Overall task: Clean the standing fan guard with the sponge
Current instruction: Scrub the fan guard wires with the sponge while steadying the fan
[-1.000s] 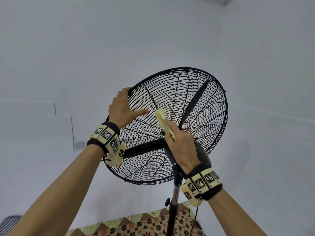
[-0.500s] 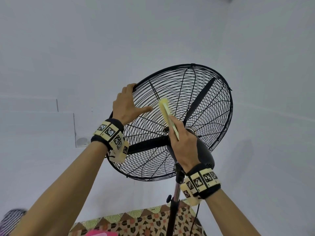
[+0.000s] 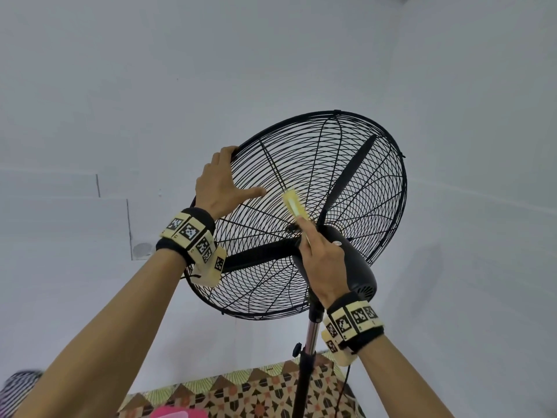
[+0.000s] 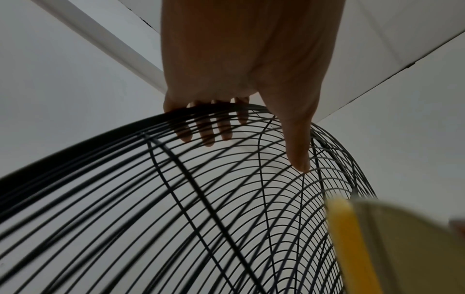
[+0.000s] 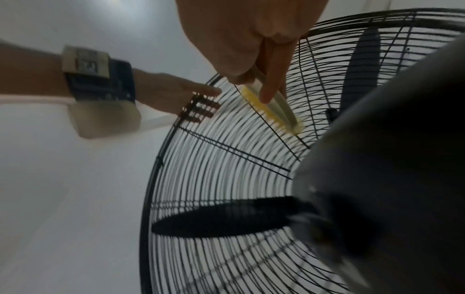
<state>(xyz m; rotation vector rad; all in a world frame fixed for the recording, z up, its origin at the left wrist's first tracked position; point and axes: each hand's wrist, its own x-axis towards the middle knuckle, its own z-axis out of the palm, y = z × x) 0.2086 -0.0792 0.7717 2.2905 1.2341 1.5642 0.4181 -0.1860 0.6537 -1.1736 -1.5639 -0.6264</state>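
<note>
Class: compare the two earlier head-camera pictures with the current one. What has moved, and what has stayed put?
The right hand has slid the sponge up the fan guard, away from the hub. The left hand still grips the guard's rim, thumb spread on the wires.

Fan guard (image 3: 355,164): thin black wire, painted look, slight sheen on rim. 
Blades (image 3: 349,176): black, matt; material cannot tell. 
Motor housing (image 3: 358,267): black plastic look, smooth, semi-gloss. 
Pole (image 3: 312,330): upper section bare polished metal, lower section black. 
Sponge (image 3: 294,203): yellow foam, porous, with pale smoother layer. 
Wrist bands (image 3: 190,230): black cloth, matt printed tags. 
Wall (image 3: 180,70): matt white paint. 
Patterned cloth (image 3: 256,393), near edge: printed, matt.
</note>
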